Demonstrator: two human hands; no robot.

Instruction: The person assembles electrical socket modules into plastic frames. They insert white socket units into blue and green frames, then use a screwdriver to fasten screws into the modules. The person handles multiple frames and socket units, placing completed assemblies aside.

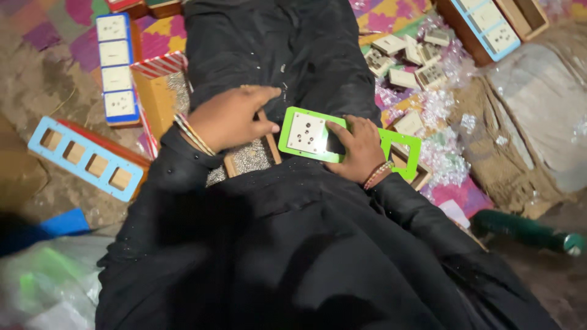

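- Black cloth (293, 244) over the lap fills my lower view, nearest the camera.
- At 9 o'clock, a blue frame (85, 160) with four square holes lies on the ground.
- Left hand (231, 118) rests fingers together, palm down, over a wooden tray (251, 157) of small silvery bits; I cannot tell whether it pinches anything.
- Green plate (312, 135), carrying a white socket face, sits just right of centre, its long axis running 9 to 3 and tilted slightly down.
- Right hand (361, 148) is nearer, pressing on the plate's middle with fingers flat, hiding that part.
- At 1 o'clock, loose white socket pieces (403, 58) lie scattered in clear wrapping; details blur.
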